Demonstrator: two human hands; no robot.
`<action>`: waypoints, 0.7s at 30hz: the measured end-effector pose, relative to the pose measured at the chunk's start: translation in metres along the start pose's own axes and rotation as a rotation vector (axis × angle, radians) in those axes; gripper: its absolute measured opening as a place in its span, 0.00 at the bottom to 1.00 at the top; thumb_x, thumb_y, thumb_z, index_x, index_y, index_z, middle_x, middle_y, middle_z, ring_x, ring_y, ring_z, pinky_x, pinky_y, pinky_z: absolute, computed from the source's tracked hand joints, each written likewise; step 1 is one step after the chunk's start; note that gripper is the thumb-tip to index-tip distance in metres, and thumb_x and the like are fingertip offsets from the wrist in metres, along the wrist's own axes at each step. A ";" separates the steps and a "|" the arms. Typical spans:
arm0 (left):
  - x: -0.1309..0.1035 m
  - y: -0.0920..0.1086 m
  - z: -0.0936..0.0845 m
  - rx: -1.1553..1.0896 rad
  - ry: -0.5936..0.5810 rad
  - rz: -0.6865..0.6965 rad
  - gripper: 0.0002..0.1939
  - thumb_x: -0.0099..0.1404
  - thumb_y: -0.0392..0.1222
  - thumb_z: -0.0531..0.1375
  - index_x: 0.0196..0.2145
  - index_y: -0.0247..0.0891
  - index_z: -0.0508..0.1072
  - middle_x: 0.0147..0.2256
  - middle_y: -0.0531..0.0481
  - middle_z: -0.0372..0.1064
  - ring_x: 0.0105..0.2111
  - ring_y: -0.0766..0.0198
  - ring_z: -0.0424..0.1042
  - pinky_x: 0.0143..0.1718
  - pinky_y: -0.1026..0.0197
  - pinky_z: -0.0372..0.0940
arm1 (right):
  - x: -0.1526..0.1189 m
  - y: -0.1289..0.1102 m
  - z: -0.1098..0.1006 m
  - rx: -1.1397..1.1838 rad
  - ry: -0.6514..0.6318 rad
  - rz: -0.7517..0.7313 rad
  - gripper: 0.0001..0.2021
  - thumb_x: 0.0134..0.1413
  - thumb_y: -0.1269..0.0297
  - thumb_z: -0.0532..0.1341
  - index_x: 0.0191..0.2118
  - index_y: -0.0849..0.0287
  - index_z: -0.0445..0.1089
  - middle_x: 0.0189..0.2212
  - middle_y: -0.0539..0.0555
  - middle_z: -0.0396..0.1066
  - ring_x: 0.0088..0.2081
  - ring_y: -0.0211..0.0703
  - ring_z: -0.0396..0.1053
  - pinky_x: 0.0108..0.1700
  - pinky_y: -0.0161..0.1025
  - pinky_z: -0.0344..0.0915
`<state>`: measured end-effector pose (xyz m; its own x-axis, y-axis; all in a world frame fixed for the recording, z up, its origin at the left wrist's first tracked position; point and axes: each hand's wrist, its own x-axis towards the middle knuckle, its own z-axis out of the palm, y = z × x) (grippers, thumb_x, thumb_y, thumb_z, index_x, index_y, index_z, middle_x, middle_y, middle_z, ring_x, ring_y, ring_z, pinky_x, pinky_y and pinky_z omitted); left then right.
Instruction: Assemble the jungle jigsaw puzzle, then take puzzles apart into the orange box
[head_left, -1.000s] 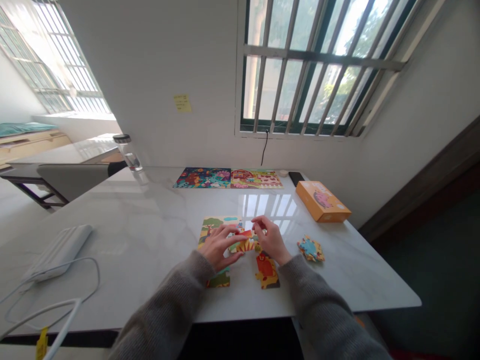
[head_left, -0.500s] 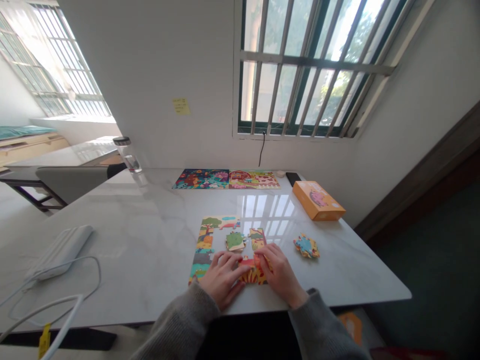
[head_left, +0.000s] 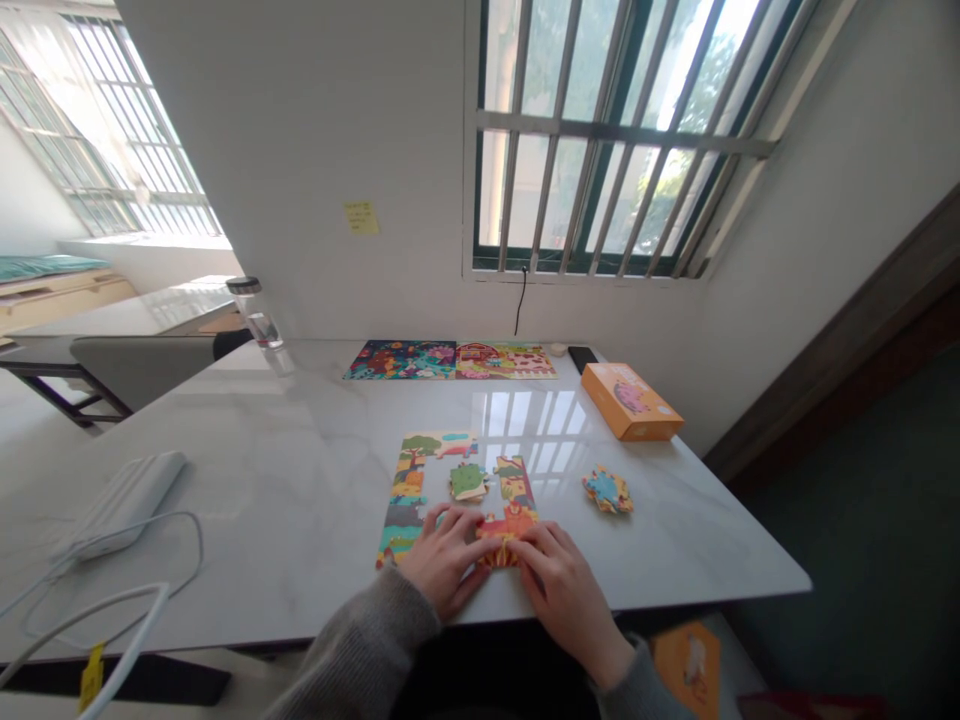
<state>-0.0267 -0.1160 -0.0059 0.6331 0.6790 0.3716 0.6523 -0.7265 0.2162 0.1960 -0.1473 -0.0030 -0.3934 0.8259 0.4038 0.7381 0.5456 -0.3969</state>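
Note:
A partly assembled jigsaw puzzle (head_left: 406, 514) lies near the table's front edge as a bright animal-scene frame with a gap in its border at the upper right. My left hand (head_left: 448, 556) rests over its bottom edge, fingers curled, thumb pointing right. From the other side my right hand (head_left: 561, 573) pinches at the lower right corner pieces, its fingertips close to the left thumb. Both hands hide parts of the bottom row. Inside the frame sits a small stack of green puzzle pieces (head_left: 469, 481). A pile of blue and yellow pieces (head_left: 608, 490) lies to the right.
An orange box (head_left: 631, 402) stands at the back right beside a black phone (head_left: 582, 358). Two finished picture sheets (head_left: 450, 360) lie along the wall. On the left are a white power strip (head_left: 135, 500) with cables and a clear bottle (head_left: 259, 315).
My right hand has moved down and slightly right, from the puzzle's right side to its bottom corner, uncovering red and orange pieces. My left hand has stayed nearly in place.

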 end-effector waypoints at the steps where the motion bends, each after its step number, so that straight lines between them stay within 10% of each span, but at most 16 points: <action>1: 0.000 0.000 0.000 0.003 0.002 0.004 0.17 0.68 0.44 0.58 0.54 0.54 0.70 0.53 0.47 0.66 0.52 0.51 0.63 0.58 0.42 0.52 | 0.000 0.000 -0.001 -0.003 -0.004 -0.009 0.16 0.60 0.76 0.56 0.50 0.50 0.71 0.41 0.55 0.70 0.45 0.51 0.66 0.48 0.50 0.69; 11: 0.002 -0.001 -0.006 0.021 0.074 0.000 0.15 0.68 0.42 0.57 0.51 0.49 0.72 0.51 0.46 0.68 0.51 0.51 0.64 0.56 0.45 0.56 | 0.002 -0.005 -0.004 -0.043 0.030 -0.025 0.11 0.61 0.72 0.58 0.45 0.51 0.72 0.42 0.56 0.71 0.45 0.51 0.67 0.47 0.50 0.69; 21: 0.038 -0.070 -0.010 0.046 0.118 -0.199 0.20 0.61 0.46 0.63 0.52 0.45 0.70 0.49 0.46 0.67 0.48 0.51 0.66 0.53 0.45 0.61 | 0.002 -0.004 -0.002 -0.048 0.020 0.010 0.12 0.59 0.73 0.58 0.45 0.51 0.70 0.42 0.56 0.70 0.45 0.52 0.66 0.47 0.51 0.68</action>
<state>-0.0526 -0.0404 0.0017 0.4386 0.7897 0.4290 0.7796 -0.5718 0.2556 0.1932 -0.1478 0.0013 -0.3751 0.8281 0.4165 0.7678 0.5293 -0.3609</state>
